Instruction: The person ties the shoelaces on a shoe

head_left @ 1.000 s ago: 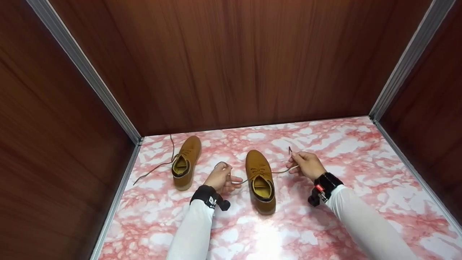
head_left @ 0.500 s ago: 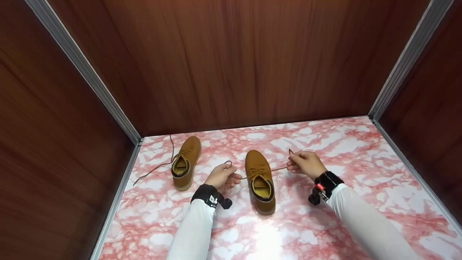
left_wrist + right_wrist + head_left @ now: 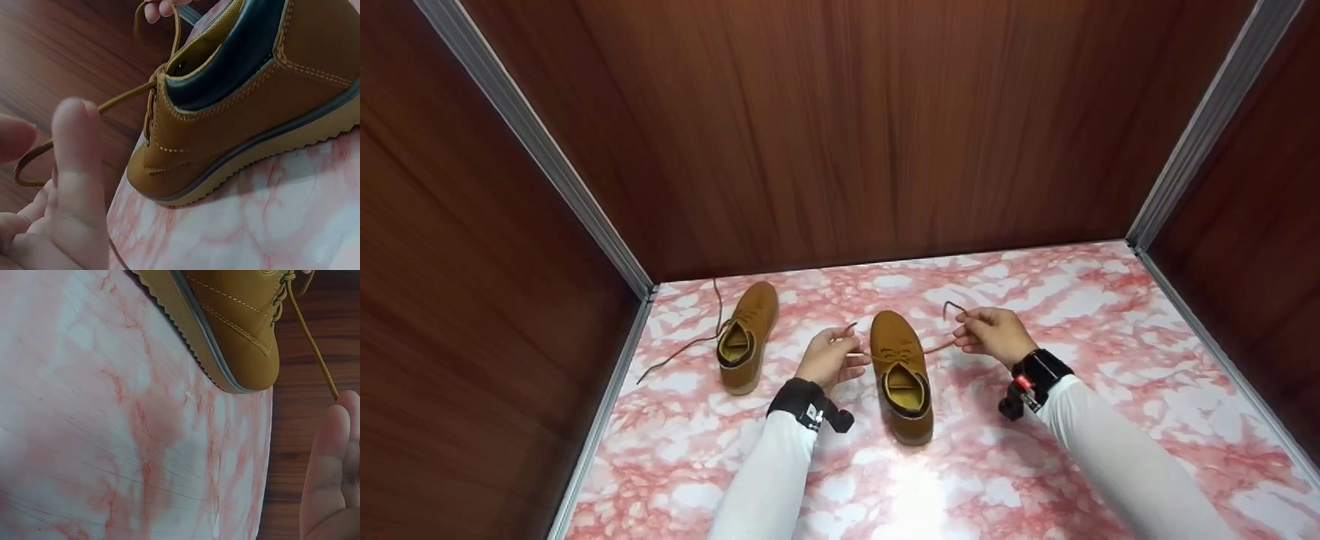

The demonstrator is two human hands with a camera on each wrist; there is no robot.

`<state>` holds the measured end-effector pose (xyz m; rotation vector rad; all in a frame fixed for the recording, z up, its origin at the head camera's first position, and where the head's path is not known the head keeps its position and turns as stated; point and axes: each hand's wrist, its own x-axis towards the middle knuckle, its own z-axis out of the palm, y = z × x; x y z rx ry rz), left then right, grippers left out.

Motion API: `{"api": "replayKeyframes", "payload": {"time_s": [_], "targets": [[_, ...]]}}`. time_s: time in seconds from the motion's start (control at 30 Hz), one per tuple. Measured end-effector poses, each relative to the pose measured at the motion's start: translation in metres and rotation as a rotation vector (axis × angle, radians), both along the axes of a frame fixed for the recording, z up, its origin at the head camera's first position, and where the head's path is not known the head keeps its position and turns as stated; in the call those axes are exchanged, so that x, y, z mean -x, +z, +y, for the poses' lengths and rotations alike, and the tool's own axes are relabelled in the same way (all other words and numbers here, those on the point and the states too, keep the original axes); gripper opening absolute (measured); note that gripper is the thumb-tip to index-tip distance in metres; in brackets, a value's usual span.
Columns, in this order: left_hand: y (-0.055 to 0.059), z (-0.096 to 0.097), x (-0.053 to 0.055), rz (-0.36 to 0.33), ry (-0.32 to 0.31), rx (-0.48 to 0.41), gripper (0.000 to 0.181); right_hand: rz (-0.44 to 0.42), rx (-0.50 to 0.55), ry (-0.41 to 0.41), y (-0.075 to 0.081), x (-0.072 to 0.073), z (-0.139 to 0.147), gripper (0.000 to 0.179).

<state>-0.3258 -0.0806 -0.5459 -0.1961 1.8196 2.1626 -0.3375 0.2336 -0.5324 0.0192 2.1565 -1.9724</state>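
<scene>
A tan lace-up shoe [image 3: 896, 330] with a dark collar and yellow lining stands between my two hands, toe pointing away. On its left side, my left hand [image 3: 831, 358] pinches one end of the shoelace [image 3: 126, 97], and a short tip sticks up beyond the fingers. My right hand [image 3: 996, 334] holds the other lace end to the right of the shoe, the dark tip bending over past the fingertips. In the right wrist view the lace [image 3: 315, 351] runs taut from the top eyelets to the fingers. Both lace lengths meet over the shoe's throat.
The matching shoe [image 3: 757, 311] stands to the left, its loose lace [image 3: 679, 352] trailing across the red-and-white marbled surface [image 3: 660, 480]. Dark wood-grain panels [image 3: 840, 135] rise behind and on both sides, with grey metal strips [image 3: 1181, 135] along the corners.
My left hand has moved right and a little up, closer to the shoe. The lace tip above my right hand has swung left. The shoes stay put.
</scene>
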Motion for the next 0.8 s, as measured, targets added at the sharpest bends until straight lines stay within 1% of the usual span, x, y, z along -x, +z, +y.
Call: {"api": "replayKeyframes", "payload": {"time_s": [0.17, 0.2, 0.23, 0.33, 0.43, 0.47, 0.5, 0.6, 0.7, 0.8], "targets": [[0.004, 0.005, 0.001, 0.043, 0.019, 0.087, 0.036, 0.038, -0.057, 0.008, 0.001, 0.0, 0.0, 0.039], [0.004, 0.006, 0.001, 0.055, 0.021, 0.104, 0.034, 0.04, -0.072, 0.005, 0.001, 0.0, 0.0, 0.039], [0.004, 0.007, 0.001, 0.067, 0.026, 0.12, 0.032, 0.04, -0.085, 0.006, 0.005, -0.002, 0.0, 0.039], [0.004, 0.01, 0.0, 0.109, 0.035, 0.174, 0.025, 0.043, -0.124, 0.001, 0.005, 0.0, 0.0, 0.036], [0.005, 0.012, -0.001, 0.181, 0.028, 0.261, 0.019, 0.057, -0.174, -0.005, 0.005, 0.001, 0.0, 0.029], [0.005, 0.013, -0.002, 0.211, 0.022, 0.296, 0.017, 0.066, -0.188, -0.011, 0.002, 0.003, 0.001, 0.027], [0.005, 0.013, -0.002, 0.239, 0.015, 0.332, 0.015, 0.071, -0.201, -0.015, 0.002, 0.003, 0.001, 0.023], [0.003, 0.013, -0.002, 0.323, -0.001, 0.422, 0.013, 0.075, -0.207, -0.027, 0.003, 0.004, -0.001, 0.018], [0.002, 0.014, -0.002, 0.387, -0.007, 0.484, 0.015, 0.084, -0.217, -0.03, 0.005, 0.005, -0.004, 0.017], [0.002, 0.014, -0.002, 0.428, -0.014, 0.526, 0.018, 0.106, -0.245, -0.032, 0.007, 0.007, -0.008, 0.02]]}}
